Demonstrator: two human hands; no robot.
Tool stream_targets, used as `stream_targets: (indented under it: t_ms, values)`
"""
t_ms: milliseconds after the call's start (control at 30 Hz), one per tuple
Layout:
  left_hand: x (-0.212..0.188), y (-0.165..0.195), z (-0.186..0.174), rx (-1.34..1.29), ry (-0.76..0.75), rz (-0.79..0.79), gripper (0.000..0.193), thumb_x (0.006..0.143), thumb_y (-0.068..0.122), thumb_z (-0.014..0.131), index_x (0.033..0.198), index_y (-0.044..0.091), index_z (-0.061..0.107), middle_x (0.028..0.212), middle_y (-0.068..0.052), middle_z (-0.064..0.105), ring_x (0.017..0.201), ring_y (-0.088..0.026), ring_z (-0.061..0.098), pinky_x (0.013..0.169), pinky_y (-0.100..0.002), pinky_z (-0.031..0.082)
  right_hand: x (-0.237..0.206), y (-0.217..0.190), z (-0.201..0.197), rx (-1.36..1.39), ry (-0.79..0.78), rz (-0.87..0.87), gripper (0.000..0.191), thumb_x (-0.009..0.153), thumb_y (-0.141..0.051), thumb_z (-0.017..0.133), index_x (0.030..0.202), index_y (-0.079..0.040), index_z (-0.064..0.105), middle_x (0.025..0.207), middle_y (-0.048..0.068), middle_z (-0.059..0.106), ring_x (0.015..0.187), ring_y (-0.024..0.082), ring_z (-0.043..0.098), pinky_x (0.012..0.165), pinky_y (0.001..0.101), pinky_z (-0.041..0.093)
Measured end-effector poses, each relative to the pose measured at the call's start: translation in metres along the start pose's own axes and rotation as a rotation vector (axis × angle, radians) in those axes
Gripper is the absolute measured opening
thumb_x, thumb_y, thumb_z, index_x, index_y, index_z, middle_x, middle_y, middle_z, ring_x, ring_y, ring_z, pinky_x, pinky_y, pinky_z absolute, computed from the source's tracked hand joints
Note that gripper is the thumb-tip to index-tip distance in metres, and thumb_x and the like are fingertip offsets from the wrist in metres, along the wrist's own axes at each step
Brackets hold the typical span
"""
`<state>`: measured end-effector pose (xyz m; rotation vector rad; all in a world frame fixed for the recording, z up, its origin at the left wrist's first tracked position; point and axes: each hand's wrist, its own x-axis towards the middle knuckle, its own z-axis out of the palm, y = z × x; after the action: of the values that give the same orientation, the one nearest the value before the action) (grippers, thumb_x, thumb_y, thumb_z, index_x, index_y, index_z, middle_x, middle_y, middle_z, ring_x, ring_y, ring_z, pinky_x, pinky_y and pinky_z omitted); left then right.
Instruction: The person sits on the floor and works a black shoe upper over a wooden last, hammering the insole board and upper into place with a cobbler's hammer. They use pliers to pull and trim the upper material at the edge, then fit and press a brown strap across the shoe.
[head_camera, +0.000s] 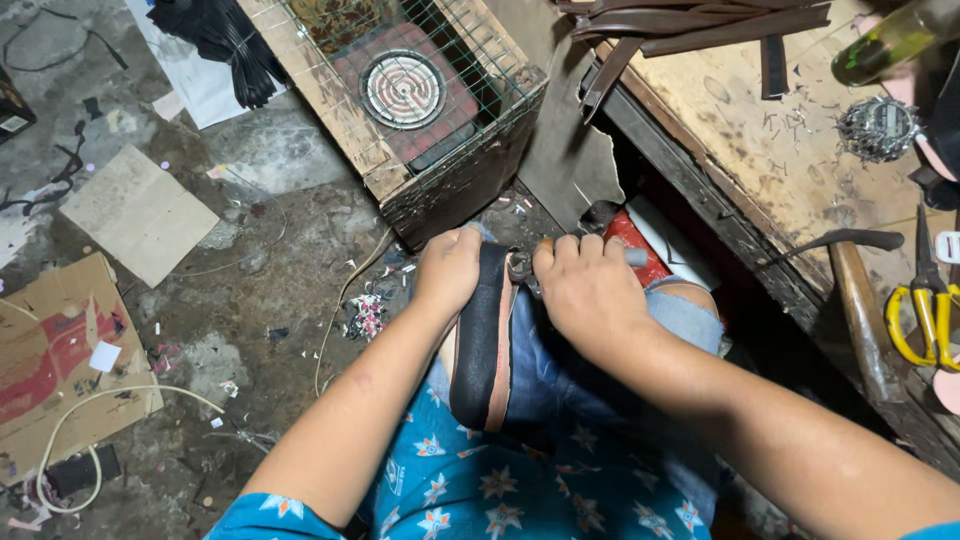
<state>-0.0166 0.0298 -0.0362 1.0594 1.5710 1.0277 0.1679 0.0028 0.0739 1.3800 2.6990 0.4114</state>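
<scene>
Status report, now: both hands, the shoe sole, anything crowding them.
Left hand grips shoe sole at its top end. Right hand closed at sole's right edge. Wooden crate just ahead, not touching.

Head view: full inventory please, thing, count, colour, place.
Shoe sole: 1, black with tan edge, on the lap, on edge.
Heater coil: 1, grey, in the wooden crate top centre.
Crate: 1, brown wood with wire mesh, on the floor.
Scissors: 1, yellow handles, bench at right.
Hammer: 1, wooden handle, bench edge.
Bottle: 1, green, top right.
Straps: several, dark brown, bench top.
Cardboard: 1 sheet, brown and red, floor at left.
Cord: 1, white, on the cardboard.
Left hand: grip on the sole's top.
Right hand: closed at the sole's top edge; what it pinches is hidden.
</scene>
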Motion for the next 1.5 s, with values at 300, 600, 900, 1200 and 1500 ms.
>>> stream_targets:
  t_ms: [300,600,900,1200,1500]
  values:
    - [-0.003,0.02,-0.002,0.315,0.07,-0.018,0.047,0.092,0.039,0.045,0.082,0.002,0.071,0.089,-0.025,0.07,0.089,-0.041,0.068,0.084,-0.047,0.05,0.019,0.004,0.021,-0.045,-0.16,-0.152,0.023,0.089,-0.018,0.055,0.098,0.001,0.065,0.088,0.014,0.066,0.08,0.028,0.067,0.061,0.0417,0.056]
    - [-0.002,0.012,-0.01,0.207,0.01,-0.01,0.045,0.094,0.035,0.044,0.08,-0.001,0.065,0.082,-0.023,0.068,0.081,-0.035,0.067,0.079,-0.045,0.048,0.047,0.033,0.034,0.248,-0.183,-0.274,0.016,0.087,-0.02,0.065,0.092,-0.005,0.064,0.089,0.014,0.069,0.084,0.032,0.07,0.069,0.0426,0.056]
    - [0.002,-0.004,-0.019,-0.057,0.019,-0.057,0.038,0.096,0.03,0.053,0.074,0.0,0.062,0.068,-0.005,0.057,0.068,-0.015,0.055,0.066,-0.036,0.044,-0.068,0.068,0.052,1.184,0.139,0.505,0.026,0.084,-0.02,0.08,0.102,-0.003,0.072,0.098,0.007,0.071,0.091,0.018,0.066,0.084,0.0319,0.052]
    - [-0.001,0.025,-0.028,-0.45,-0.32,-0.234,0.032,0.096,0.032,0.055,0.092,0.006,0.073,0.088,-0.006,0.072,0.079,-0.014,0.066,0.075,-0.03,0.054,-0.233,0.122,0.09,1.491,-0.081,1.059,0.031,0.083,-0.011,0.072,0.112,0.001,0.069,0.087,0.005,0.074,0.078,0.013,0.066,0.075,0.0271,0.051]
    - [-0.001,0.021,0.012,-0.181,-0.306,-0.164,0.037,0.097,0.035,0.066,0.071,0.008,0.064,0.068,0.003,0.059,0.06,-0.008,0.053,0.054,-0.028,0.043,-0.191,0.06,0.067,1.461,-0.33,1.018,0.028,0.083,-0.018,0.075,0.107,-0.003,0.069,0.081,0.001,0.064,0.073,0.011,0.061,0.068,0.0288,0.051]
